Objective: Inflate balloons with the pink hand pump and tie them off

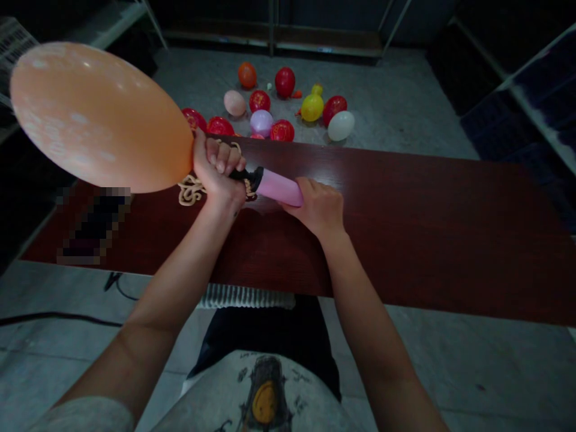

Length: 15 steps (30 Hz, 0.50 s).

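Observation:
A large orange balloon [103,120], swollen with air and printed with pale marks, points up and left from my left hand [220,165]. The fingers of that hand are closed around the balloon's neck and the black nozzle end of a hand pump; the exact grip is partly hidden. My right hand [317,204] is wrapped round the far end of the pump's pink barrel [279,187]. The pump lies nearly level, just above the table. Beige uninflated balloons [191,191] lie in a tangle under and beside my left wrist.
A dark red-brown table [427,228] spans the view. A blurred-out dark flat object [96,225] lies at its left. On the floor beyond are several balloons, among them a yellow one [312,108] and a white one [341,126]. Shelves [328,43] stand behind; a black cable [58,316] runs lower left.

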Each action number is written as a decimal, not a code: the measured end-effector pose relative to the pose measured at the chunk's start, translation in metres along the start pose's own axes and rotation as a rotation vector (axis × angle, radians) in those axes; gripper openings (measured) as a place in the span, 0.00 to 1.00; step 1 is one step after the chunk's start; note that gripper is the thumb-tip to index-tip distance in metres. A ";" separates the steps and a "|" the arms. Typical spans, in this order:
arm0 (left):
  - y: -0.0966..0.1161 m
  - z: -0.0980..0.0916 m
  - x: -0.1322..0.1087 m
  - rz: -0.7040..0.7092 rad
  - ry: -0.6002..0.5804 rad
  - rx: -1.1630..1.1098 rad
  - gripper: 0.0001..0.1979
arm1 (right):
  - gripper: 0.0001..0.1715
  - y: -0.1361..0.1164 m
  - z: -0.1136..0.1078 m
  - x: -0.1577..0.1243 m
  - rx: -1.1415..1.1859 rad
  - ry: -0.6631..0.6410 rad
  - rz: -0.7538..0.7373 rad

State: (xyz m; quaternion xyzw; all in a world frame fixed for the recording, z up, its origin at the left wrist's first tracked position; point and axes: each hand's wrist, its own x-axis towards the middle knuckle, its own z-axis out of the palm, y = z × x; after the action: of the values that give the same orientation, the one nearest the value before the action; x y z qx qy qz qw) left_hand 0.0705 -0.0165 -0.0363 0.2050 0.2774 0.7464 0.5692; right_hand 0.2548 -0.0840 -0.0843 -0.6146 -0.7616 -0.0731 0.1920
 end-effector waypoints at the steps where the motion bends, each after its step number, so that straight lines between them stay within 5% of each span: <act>1: 0.000 -0.003 0.002 0.011 -0.007 0.008 0.33 | 0.25 0.000 0.001 0.000 0.016 0.008 0.004; 7: 0.003 -0.018 0.017 0.048 -0.031 0.019 0.33 | 0.28 -0.005 0.007 0.003 0.076 0.035 -0.018; 15: 0.023 -0.038 0.036 0.038 0.151 -0.081 0.31 | 0.30 0.005 0.010 0.006 -0.051 0.018 -0.032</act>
State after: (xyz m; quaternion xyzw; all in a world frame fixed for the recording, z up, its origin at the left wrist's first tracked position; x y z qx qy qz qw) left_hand 0.0204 0.0070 -0.0509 0.1303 0.2850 0.7809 0.5403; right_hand 0.2563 -0.0745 -0.0915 -0.6066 -0.7673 -0.1011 0.1818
